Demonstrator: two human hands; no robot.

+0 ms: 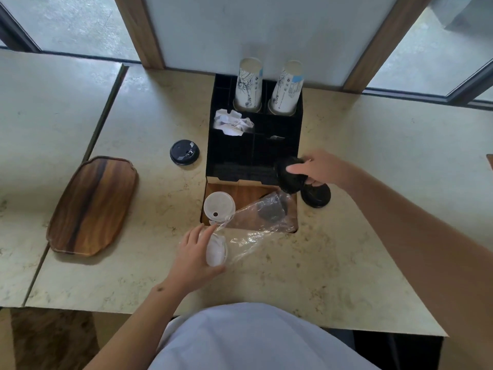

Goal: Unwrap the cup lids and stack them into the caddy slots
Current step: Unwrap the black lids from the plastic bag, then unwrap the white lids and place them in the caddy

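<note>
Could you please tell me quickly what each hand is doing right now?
Left hand: grips white lids.
Right hand: grips black lids.

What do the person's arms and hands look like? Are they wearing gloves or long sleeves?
No gloves and no long sleeves. The left hand and the right hand are both bare, and both forearms are uncovered all the way up to where they leave the picture. No watch, ring or bracelet shows. The left arm has a small dark spot near the wrist. Below, the person wears a pale, light-coloured top.

Pale lavender top (253,340), bare forearms
</note>
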